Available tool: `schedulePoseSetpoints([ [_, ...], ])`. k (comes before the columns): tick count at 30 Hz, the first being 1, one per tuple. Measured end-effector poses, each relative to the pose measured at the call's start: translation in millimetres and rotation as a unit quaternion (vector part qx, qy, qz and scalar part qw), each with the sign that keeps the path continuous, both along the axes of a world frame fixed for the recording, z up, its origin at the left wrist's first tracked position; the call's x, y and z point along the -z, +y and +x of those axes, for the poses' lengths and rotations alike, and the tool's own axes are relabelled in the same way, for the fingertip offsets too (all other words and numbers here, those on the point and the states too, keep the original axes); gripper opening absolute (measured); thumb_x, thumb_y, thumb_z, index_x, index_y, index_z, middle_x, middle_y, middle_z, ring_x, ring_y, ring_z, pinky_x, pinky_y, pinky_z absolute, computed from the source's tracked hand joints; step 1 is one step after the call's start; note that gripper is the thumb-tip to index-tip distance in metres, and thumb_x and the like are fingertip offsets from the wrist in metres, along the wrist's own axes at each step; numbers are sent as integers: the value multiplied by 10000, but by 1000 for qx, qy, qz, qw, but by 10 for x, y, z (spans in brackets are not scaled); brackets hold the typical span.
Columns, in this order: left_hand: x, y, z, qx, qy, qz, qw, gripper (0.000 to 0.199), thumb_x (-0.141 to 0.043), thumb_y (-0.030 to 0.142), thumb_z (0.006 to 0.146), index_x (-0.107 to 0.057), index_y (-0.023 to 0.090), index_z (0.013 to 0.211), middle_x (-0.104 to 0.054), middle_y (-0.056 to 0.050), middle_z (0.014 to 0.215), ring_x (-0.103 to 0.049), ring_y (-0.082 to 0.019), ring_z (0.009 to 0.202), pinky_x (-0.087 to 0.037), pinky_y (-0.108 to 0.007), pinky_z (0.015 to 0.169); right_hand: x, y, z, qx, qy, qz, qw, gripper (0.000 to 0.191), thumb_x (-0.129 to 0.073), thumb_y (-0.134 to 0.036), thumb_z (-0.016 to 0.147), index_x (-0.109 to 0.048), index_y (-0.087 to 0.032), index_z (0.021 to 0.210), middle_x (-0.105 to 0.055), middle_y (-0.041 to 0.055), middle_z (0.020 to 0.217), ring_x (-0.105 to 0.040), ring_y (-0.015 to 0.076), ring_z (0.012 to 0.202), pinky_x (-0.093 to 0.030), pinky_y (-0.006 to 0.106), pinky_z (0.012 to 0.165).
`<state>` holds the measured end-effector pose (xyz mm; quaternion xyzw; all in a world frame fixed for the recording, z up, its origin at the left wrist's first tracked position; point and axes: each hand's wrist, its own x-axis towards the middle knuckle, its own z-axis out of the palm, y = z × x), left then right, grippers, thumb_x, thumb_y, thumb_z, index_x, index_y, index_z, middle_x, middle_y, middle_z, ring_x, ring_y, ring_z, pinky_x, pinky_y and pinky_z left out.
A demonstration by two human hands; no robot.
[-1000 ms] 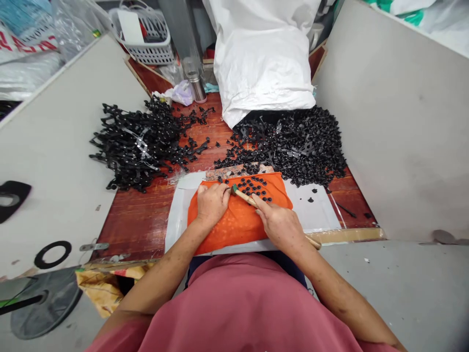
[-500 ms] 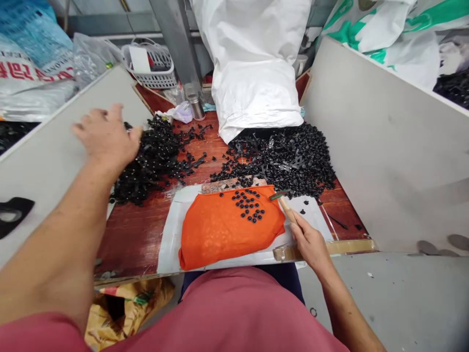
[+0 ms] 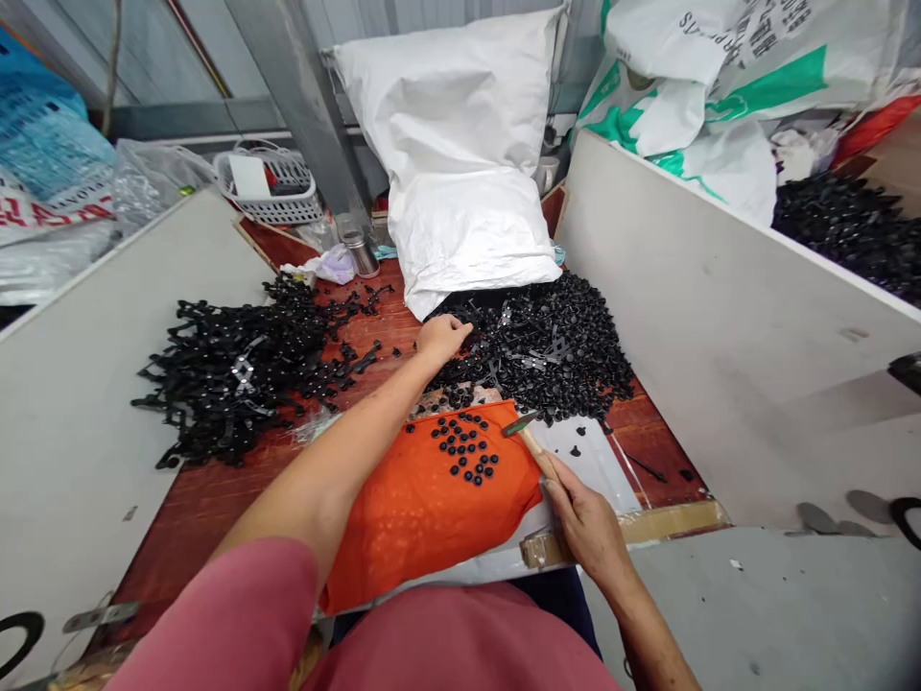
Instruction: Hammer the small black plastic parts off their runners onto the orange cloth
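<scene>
My left hand (image 3: 441, 338) is at the left edge of the right-hand pile of small black parts (image 3: 568, 355), its fingers pinched together; whatever they hold is too small to make out. A small hammer (image 3: 533, 446) is in my right hand (image 3: 586, 513), fingers wrapped round its wooden handle, its head over the right edge of an orange cloth (image 3: 403, 518). Several round black pieces (image 3: 467, 447) are spread on the cloth's upper right part. My left forearm hides the cloth's left side.
Another heap of black parts (image 3: 237, 374) lies on the left of the red table (image 3: 173, 537). Grey panels (image 3: 720, 317) flank both sides. A white sack (image 3: 475, 211) stands behind, with a steel cup (image 3: 362, 254) and white basket (image 3: 277, 203) to its left.
My left hand has moved right, from above the left heap to the right-hand pile, and its fingers have closed. The view has shifted; my right hand still holds the hammer by the cloth.
</scene>
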<state>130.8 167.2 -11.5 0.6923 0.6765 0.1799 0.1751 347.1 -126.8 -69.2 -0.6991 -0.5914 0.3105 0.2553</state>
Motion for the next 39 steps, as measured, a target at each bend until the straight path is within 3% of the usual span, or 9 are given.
schedulePoseSetpoints([
  [3, 105, 142, 259, -42, 4, 7, 999, 391, -633, 566, 866, -778, 204, 890, -777, -144, 1008, -686, -294, 955, -484, -385, 805, -11, 3, 2, -3, 6, -1, 1000, 491, -401, -437, 1062, -552, -308, 1512, -651, 26, 1428, -649, 264, 1286, -543, 453, 1068],
  [6, 123, 201, 257, -54, 8, 27, 998, 303, -628, 514, 882, -767, 245, 890, -770, -98, 1041, -661, -272, 1008, -453, -370, 836, -18, 5, 16, -11, 17, 7, 1000, 484, -413, -429, 1062, -550, -313, 1512, -654, 21, 1425, -647, 260, 1288, -552, 437, 1058],
  [11, -79, 373, -175, -4, -3, 63, 998, 268, -616, 411, 900, -680, 206, 739, -705, -49, 819, -613, -213, 854, -411, -312, 775, -23, 0, 32, -20, 8, 7, 1000, 479, -413, -447, 1064, -566, -317, 1499, -663, 18, 1415, -655, 267, 1277, -569, 413, 1029],
  [16, -338, 416, -637, 32, -20, 28, 999, 237, -606, 257, 840, -524, 198, 625, -574, -7, 658, -525, -171, 720, -368, -284, 693, -5, 12, 33, -22, -12, 5, 1000, 499, -413, -469, 1058, -563, -297, 1502, -657, 27, 1424, -653, 270, 1281, -558, 416, 1041],
  [21, -405, -144, -1099, 65, -33, -4, 997, 229, -606, 331, 821, -516, 209, 649, -526, 25, 597, -481, -150, 634, -340, -268, 620, 44, 14, 54, -16, -10, 12, 1000, 517, -421, -482, 1047, -580, -269, 1490, -661, 39, 1422, -652, 264, 1283, -562, 393, 1031],
  [25, -276, -870, -1477, 112, -77, -47, 990, 269, -599, 468, 809, -607, 206, 752, -584, 17, 677, -499, -153, 656, -353, -273, 632, 68, 26, 71, -20, -26, 10, 999, 518, -432, -497, 1038, -587, -287, 1485, -700, 36, 1372, -688, 275, 1230, -574, 402, 1007],
  [29, -128, -1394, -1655, 138, -202, -180, 953, 422, -490, 562, 867, -634, 197, 715, -596, -7, 681, -505, -157, 657, -398, -285, 653, 81, 46, 78, -19, -55, 9, 998, 506, -456, -506, 1021, -612, -312, 1462, -735, 30, 1315, -726, 291, 1158, -596, 412, 957],
  [34, -93, -1556, -1686, 160, -252, -191, 935, 434, -423, 523, 927, -612, 199, 710, -647, -40, 744, -544, -178, 709, -452, -308, 707, 88, 39, 76, -18, -68, 3, 998, 516, -440, -525, 1026, -613, -309, 1462, -779, 23, 1223, -747, 292, 1104, -597, 408, 937],
  [39, -35, -1480, -1661, 230, -101, -108, 962, 378, -408, 424, 945, -651, 208, 753, -697, -56, 884, -613, -230, 944, -440, -401, 983, 76, 29, 65, -14, -79, -8, 997, 548, -420, -545, 1028, -598, -286, 1477, -760, 42, 1268, -728, 312, 1145, -582, 435, 963],
])
